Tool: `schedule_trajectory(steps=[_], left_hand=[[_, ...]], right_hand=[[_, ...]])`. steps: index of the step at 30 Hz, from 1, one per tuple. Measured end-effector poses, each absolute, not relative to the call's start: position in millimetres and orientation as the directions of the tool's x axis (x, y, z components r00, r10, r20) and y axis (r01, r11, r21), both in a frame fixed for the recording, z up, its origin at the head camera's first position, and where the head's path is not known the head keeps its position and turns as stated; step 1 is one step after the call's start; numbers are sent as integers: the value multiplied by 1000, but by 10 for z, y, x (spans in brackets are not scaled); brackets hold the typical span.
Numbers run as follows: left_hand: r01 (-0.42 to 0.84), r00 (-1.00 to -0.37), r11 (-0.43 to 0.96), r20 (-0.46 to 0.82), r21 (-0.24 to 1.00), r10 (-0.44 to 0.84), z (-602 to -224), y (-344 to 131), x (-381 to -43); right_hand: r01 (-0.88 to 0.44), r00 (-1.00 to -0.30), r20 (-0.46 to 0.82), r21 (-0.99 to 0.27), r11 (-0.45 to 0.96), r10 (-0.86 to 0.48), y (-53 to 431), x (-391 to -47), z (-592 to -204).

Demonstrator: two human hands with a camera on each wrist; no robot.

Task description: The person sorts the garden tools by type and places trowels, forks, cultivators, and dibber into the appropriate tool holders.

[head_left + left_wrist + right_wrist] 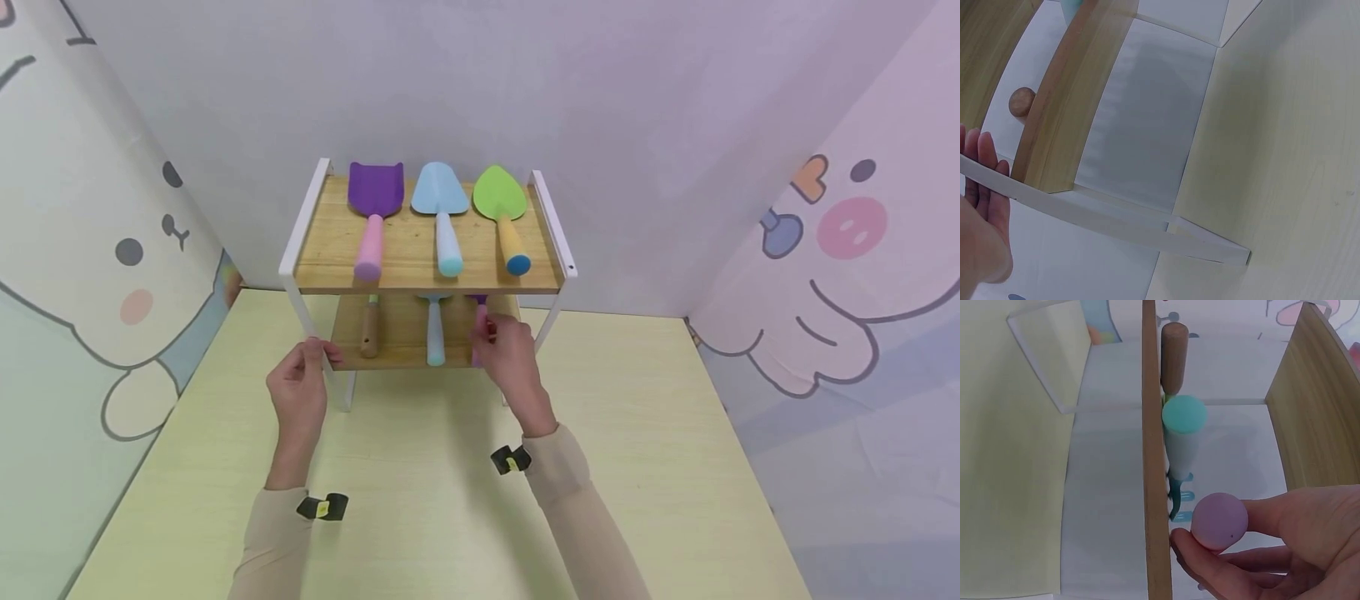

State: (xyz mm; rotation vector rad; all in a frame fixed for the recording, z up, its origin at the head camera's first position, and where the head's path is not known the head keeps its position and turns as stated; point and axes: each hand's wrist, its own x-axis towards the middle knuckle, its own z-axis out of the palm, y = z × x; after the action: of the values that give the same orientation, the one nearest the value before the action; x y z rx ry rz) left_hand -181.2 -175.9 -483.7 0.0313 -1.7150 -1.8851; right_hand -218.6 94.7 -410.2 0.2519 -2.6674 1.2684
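My right hand [510, 354] pinches a pink handle [1219, 522] between thumb and fingers at the right of the rack's lower shelf [401, 360]. A bit of purple shows at the handle's far end; the upper shelf hides the tool's head. My left hand [298, 385] holds the white leg [1079, 209] at the rack's left side, fingers behind it. Beside the pink handle lies a toy rake [1184, 440] with a pale blue handle and teal tines. Farther left is a brown-handled tool [370, 329] with a green neck.
On the upper shelf [330, 267] lie a purple shovel [375, 190] with a pink handle, a light blue shovel [439, 192] and a green trowel [498, 193] with a yellow handle. The rack stands on a pale table [405, 500], with cartoon-printed curtains [480, 83] around it.
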Motion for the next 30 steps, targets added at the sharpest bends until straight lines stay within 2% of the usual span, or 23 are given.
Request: schedule_trajectory(steps=[18, 30], left_hand=[[410, -829, -4, 371, 912, -419, -4740, -1717, -1762], [404, -831, 1, 367, 915, -419, -4831, -1750, -1808]], right_hand=[[-193, -973, 225, -681, 707, -49, 911, -2239, -4082], [-297, -923, 378, -591, 750, -68, 912, -2203, -4139]])
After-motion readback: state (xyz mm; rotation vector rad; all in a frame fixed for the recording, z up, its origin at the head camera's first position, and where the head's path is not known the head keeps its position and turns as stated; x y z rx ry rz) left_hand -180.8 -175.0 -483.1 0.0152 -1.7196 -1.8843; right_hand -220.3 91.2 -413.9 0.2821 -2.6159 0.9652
